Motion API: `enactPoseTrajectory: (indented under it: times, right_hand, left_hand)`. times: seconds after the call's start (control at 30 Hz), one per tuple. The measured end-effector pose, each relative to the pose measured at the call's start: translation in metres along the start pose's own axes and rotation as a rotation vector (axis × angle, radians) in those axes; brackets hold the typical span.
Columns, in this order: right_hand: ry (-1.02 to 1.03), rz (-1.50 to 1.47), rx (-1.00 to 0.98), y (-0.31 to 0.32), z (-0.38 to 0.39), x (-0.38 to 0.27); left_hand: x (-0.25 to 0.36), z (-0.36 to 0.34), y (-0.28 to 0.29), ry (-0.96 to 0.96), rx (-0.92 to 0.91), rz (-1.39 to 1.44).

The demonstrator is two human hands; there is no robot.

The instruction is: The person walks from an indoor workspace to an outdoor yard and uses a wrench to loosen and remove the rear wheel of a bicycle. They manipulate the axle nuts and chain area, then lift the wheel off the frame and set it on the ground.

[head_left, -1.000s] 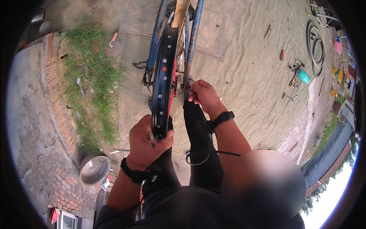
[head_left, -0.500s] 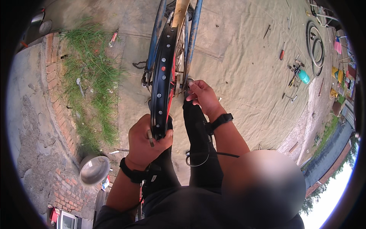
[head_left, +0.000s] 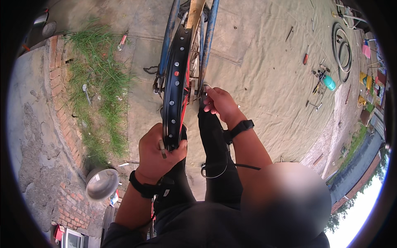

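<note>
A black bicycle wheel rim (head_left: 172,93) with red spokes stands edge-on, set between the rusty blue tubes of a bicycle frame (head_left: 210,39). Around its near end wraps my left hand (head_left: 158,148), fingers closed on the rim, with a small metal piece (head_left: 163,149) showing across them. To the right of the wheel, my right hand (head_left: 223,103) pinches with thumb and fingertips at the frame's end beside the axle. What lies inside that pinch is too small to make out. A wooden strip (head_left: 196,13) reaches down to the rim's far end.
On the tan ground sheet at right lie a screwdriver (head_left: 306,58), a teal bottle (head_left: 328,82), several hand tools and a tyre (head_left: 341,51). Grass (head_left: 99,82) and a brick edging (head_left: 61,103) run along the left, with a metal basin (head_left: 101,184) nearby.
The rim has tilted very slightly to the left. My right fingertips have shifted a little at the axle end; my left hand keeps its hold.
</note>
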State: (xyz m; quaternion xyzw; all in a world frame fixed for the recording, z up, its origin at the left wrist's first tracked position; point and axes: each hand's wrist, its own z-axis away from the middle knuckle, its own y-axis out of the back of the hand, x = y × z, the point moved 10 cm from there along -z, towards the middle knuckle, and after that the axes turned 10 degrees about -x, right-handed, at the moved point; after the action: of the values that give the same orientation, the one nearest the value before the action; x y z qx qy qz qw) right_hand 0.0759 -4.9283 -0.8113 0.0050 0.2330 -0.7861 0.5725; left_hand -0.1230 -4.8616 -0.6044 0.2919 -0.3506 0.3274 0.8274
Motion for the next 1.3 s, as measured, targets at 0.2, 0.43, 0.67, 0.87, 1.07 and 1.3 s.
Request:
enactPoseTrajectory:
  times: [0.2, 0.43, 0.67, 0.87, 1.07, 1.3]
  right_hand:
    - [0.157, -0.033, 0.043, 0.001, -0.001, -0.010]
    - [0.017, -0.055, -0.044, 0.004, -0.008, 0.003]
    - [0.123, -0.147, 0.019, 0.007, -0.005, -0.005]
    - [0.110, -0.232, 0.086, 0.017, -0.010, 0.000]
    - [0.004, 0.129, 0.103, 0.010, -0.044, -0.004]
    - [-0.071, 0.179, 0.048, 0.007, -0.061, -0.007]
  left_hand:
    - [0.004, -0.004, -0.002, -0.037, -0.008, 0.026]
    - [0.000, -0.003, -0.003, -0.033, -0.010, 0.053]
    - [-0.003, -0.001, 0.000, -0.006, 0.009, 0.019]
    - [-0.004, -0.001, -0.001, 0.045, 0.000, 0.055]
    - [-0.006, -0.001, 0.000, -0.032, 0.048, 0.060]
    - [0.010, -0.005, 0.004, -0.136, 0.099, -0.045]
